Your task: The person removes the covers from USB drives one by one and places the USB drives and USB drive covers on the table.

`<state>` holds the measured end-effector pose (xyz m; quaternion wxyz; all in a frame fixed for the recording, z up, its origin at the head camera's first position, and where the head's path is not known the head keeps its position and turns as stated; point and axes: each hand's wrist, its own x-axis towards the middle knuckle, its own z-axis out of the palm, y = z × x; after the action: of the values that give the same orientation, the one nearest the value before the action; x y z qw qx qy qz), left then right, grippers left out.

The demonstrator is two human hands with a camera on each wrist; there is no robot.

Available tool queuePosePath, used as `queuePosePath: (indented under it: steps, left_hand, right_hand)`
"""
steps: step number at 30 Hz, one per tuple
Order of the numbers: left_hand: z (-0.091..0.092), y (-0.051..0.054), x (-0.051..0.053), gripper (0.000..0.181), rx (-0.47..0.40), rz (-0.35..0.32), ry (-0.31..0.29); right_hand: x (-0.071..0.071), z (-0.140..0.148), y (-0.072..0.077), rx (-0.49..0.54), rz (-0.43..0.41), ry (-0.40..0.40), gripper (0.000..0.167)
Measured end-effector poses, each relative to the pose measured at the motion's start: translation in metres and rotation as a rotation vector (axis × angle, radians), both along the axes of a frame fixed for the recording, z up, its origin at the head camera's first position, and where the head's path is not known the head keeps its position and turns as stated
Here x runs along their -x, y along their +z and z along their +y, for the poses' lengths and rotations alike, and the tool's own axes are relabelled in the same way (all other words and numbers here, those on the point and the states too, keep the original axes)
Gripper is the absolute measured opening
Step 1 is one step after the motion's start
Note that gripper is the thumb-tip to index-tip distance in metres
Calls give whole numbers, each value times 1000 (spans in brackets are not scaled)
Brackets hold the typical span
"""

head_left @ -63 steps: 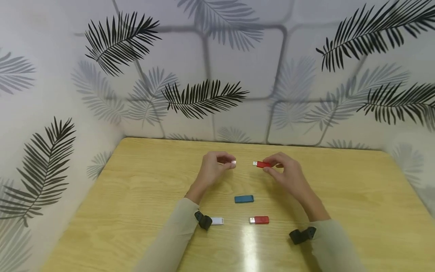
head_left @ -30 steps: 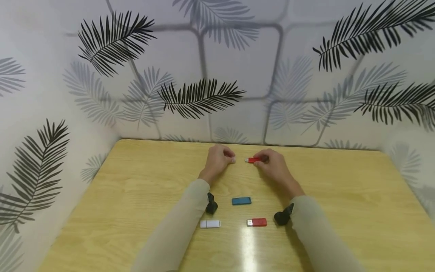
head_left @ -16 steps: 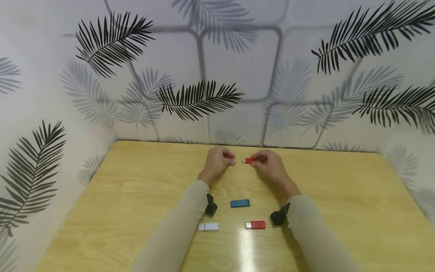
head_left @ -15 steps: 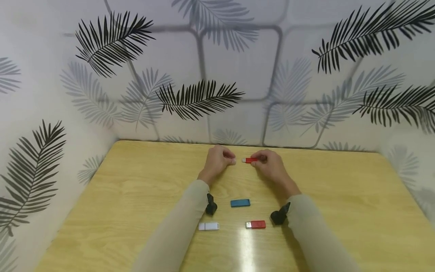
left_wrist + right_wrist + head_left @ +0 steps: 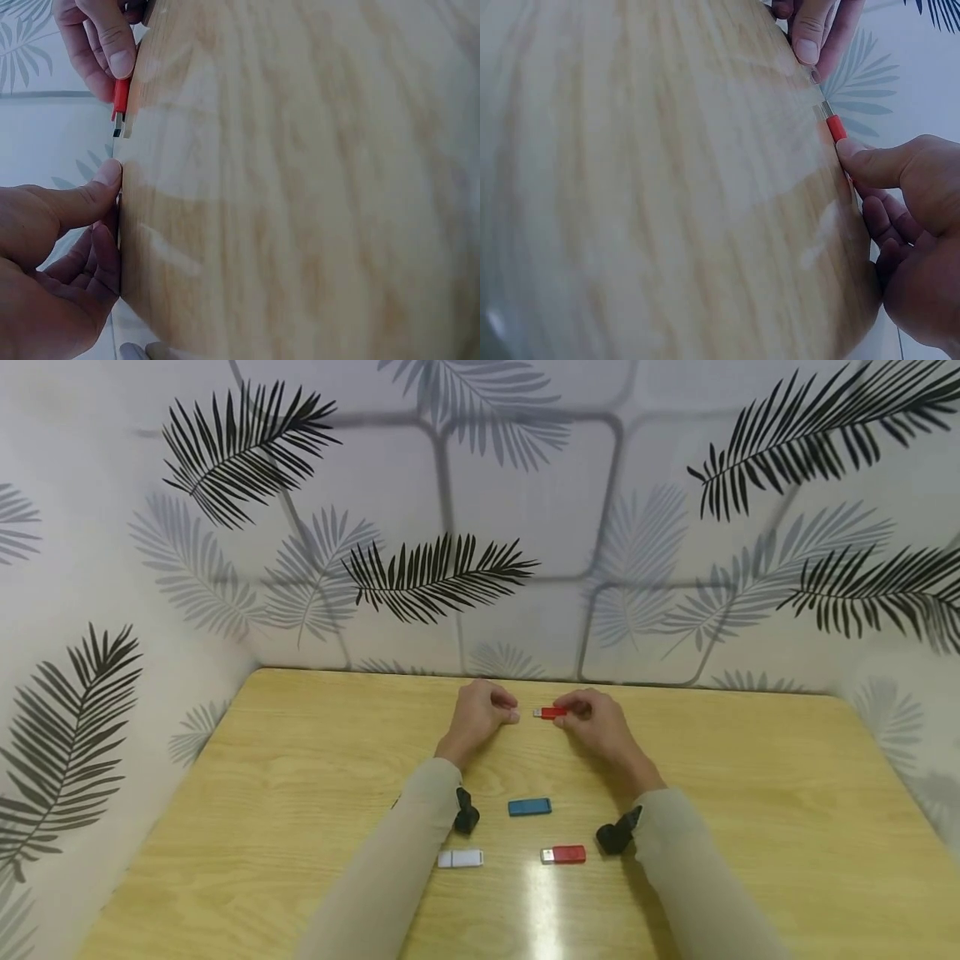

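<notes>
In the head view, my right hand [image 5: 600, 727] pinches a red USB stick [image 5: 551, 713] near the back of the table, its metal plug bare and pointing left. My left hand [image 5: 480, 717] faces it across a narrow gap, thumb and fingers pinching a small clear cap, mostly hidden by the fingertips. The right wrist view shows a bit of that clear cap [image 5: 815, 76] below the left thumb. Plug and cap are apart. In the left wrist view the stick's red body [image 5: 121, 96] sits under the right thumb, close to the table surface.
Nearer the front of the wooden table [image 5: 300, 793] lie a blue USB stick [image 5: 529, 807], a white USB stick [image 5: 461, 858] and another red USB stick [image 5: 563, 855] with a clear cap on. A leaf-patterned wall [image 5: 525, 635] borders the table's back edge.
Over two seconds both hands have moved slightly toward the back edge, and the right hand has brought the red USB stick left, narrowing the gap. In the last half second they hold almost still.
</notes>
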<state>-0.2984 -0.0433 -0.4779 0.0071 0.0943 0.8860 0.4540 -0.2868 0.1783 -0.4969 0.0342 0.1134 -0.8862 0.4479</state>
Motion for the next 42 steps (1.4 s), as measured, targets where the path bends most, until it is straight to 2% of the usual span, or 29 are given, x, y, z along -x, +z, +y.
queuePosePath:
  steps: [5, 10, 17, 22, 31, 35, 42]
  left_hand:
    - [-4, -1, -2, 12, -30, 13, 12]
    - [-8, 2, -7, 17, -115, -50, 36]
    - [-12, 12, -16, 18, -148, -83, -1]
    - [-16, 13, -26, 19, -158, -91, -22]
    - [-21, 14, -46, 23, -209, -103, -62]
    - [-24, 17, -55, 25, -225, -98, -75]
    - [-34, 23, -70, 25, -197, -21, -69]
  right_hand:
    - [-5, -1, 2, 22, -23, -4, 25]
    - [-13, 4, 2, 46, -43, -22, 29]
    - [-21, 12, 9, 67, -42, 9, 32]
    - [-31, 13, 14, 91, -69, 27, 33]
    - [-51, 11, 15, 104, -33, 43, 34]
    - [-60, 11, 15, 109, -28, 46, 35]
    - [-76, 6, 16, 140, -31, 39, 34]
